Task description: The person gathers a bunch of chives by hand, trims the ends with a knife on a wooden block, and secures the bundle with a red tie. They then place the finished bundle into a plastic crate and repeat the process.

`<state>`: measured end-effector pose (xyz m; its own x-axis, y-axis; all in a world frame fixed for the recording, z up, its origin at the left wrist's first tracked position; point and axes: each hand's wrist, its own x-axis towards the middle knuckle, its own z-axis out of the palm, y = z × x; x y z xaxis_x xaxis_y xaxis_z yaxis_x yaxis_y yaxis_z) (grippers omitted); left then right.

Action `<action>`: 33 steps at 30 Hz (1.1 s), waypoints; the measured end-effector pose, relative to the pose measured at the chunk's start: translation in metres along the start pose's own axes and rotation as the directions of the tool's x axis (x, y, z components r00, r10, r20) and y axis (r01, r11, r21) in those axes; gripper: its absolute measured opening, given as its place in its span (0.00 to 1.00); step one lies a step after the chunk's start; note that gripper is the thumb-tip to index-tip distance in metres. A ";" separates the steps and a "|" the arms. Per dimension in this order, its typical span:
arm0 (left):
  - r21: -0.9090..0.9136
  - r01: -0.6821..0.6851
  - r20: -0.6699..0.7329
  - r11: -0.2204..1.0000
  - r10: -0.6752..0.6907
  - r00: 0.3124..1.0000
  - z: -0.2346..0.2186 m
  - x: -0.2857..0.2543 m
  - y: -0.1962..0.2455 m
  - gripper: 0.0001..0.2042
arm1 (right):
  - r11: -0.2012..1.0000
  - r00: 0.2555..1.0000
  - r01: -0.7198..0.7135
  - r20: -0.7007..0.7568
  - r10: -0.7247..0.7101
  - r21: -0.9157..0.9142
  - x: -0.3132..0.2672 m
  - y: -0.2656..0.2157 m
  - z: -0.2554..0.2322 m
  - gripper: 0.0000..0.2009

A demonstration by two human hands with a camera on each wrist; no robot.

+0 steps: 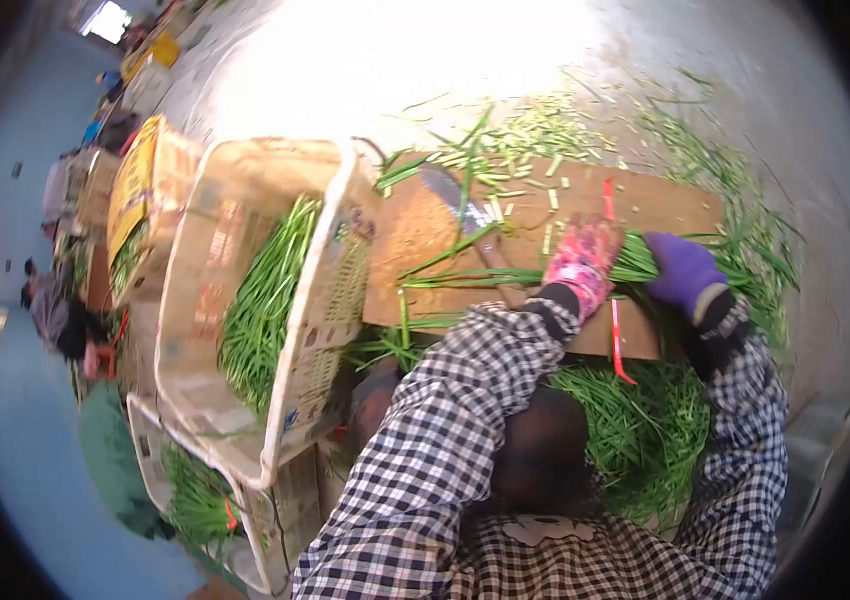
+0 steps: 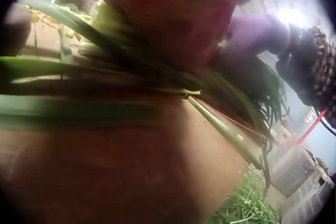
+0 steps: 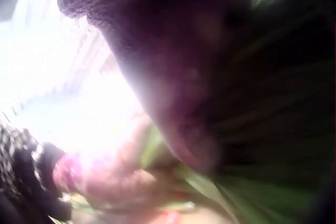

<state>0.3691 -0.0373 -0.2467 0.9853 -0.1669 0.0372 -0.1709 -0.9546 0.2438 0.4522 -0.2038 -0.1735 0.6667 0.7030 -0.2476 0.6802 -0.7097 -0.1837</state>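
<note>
A bundle of long green leafy stalks (image 1: 632, 262) lies across a wooden board (image 1: 565, 335). My left hand (image 1: 585, 262), in a pink patterned glove, grips it near the cut ends. In a purple glove, my right hand (image 1: 685, 275) holds the same bundle just to the right, leaves trailing beyond it. A red tie strip (image 1: 617, 345) runs under the bundle, its ends showing on both sides. Left of my hands, a knife (image 1: 455, 200) rests on the board among loose stalks (image 1: 465, 280). Both wrist views are blurred; the left one shows stalks (image 2: 79, 69) below the glove.
A large white plastic crate (image 1: 290, 330) with green stalks stands left of the board. Cut pieces (image 1: 545, 130) litter the floor beyond. More greens (image 1: 635, 430) lie below the board's near edge. Further left are other crates and a person (image 1: 55, 310).
</note>
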 end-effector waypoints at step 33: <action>-0.293 0.781 0.362 0.551 -0.692 0.624 -0.028 -0.262 -0.360 0.45 | 0.996 0.972 0.076 -0.223 -0.067 0.035 0.000 -0.133 -0.008 0.36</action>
<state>0.1722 0.3570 -0.3175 0.7314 0.4672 -0.4968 0.6771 -0.5842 0.4475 0.3642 -0.1090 -0.1414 0.6711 0.7412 -0.0162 0.7179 -0.6551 -0.2354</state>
